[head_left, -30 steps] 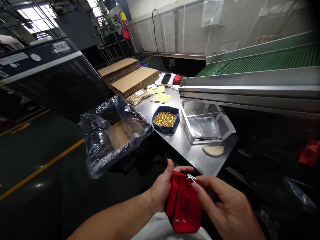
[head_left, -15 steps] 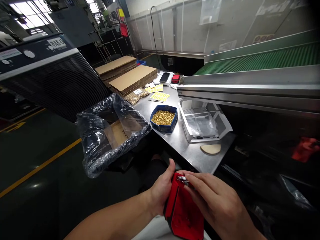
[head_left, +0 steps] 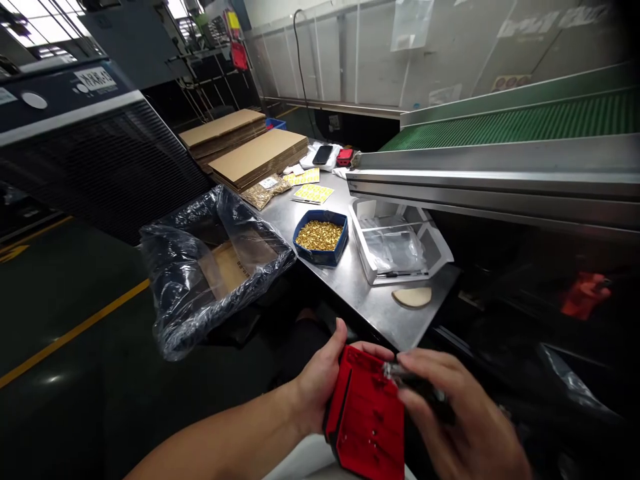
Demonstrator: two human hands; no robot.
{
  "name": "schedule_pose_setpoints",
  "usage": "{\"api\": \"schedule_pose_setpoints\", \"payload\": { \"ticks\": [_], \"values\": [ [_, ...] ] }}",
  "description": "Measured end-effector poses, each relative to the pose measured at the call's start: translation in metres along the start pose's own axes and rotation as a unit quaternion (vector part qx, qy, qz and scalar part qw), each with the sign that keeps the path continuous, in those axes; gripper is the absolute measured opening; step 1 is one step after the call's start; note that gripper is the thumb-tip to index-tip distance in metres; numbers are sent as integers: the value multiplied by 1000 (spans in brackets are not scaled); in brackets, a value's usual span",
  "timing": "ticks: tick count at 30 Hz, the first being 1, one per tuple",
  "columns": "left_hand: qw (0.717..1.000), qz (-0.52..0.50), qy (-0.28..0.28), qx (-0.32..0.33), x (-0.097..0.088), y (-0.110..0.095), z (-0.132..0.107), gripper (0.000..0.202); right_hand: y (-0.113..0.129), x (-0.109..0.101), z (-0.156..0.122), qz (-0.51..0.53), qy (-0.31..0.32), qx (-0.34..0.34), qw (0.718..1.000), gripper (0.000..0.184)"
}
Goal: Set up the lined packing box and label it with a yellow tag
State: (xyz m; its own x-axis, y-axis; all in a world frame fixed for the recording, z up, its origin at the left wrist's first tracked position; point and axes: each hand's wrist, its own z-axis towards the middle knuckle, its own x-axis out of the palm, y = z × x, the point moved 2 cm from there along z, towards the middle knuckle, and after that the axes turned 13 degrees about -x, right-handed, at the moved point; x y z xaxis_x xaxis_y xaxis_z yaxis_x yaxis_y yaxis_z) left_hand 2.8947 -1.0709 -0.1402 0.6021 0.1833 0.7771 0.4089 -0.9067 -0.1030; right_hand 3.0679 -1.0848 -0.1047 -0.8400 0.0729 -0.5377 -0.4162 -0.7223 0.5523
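My left hand (head_left: 323, 380) grips a red plastic housing (head_left: 375, 413) with a black side edge. Its thumb points up and its fingers reach behind the top edge. Ribs and small holes show on the inner face of the housing. In my right hand (head_left: 465, 407) is a small pair of nippers (head_left: 393, 371) with shiny metal jaws; dark handles lie partly hidden under the fingers. The jaws are at the upper right edge of the housing; whether they touch it I cannot tell. Motion slightly blurs this hand.
A metal table (head_left: 345, 287) holds a blue bin (head_left: 320, 257) of small brass parts and a white tray (head_left: 367, 260) with plastic bags. Left of it stands a plastic-lined box (head_left: 175, 293). Cardboard stacks (head_left: 260, 157) lie behind. A green conveyor (head_left: 515, 123) rises right.
My right hand with the nippers has shifted right along the top of the housing, uncovering more of its inner face. My left hand keeps its grip. The view has shifted slightly.
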Motion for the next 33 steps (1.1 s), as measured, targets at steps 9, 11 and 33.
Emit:
{"api": "schedule_pose_setpoints", "payload": {
  "ticks": [9,11,33],
  "values": [
    [969,13,-197,147,7,10,17,67,4,32,-16,180,-245,254,918,20],
    [904,179,-257,291,11,11,9,51,-8,35,-17,267,-307,425,809,28],
    [664,616,-145,398,24,0,-15,71,-24,20,-2,324,-179,473,800,40]
  ]
}}
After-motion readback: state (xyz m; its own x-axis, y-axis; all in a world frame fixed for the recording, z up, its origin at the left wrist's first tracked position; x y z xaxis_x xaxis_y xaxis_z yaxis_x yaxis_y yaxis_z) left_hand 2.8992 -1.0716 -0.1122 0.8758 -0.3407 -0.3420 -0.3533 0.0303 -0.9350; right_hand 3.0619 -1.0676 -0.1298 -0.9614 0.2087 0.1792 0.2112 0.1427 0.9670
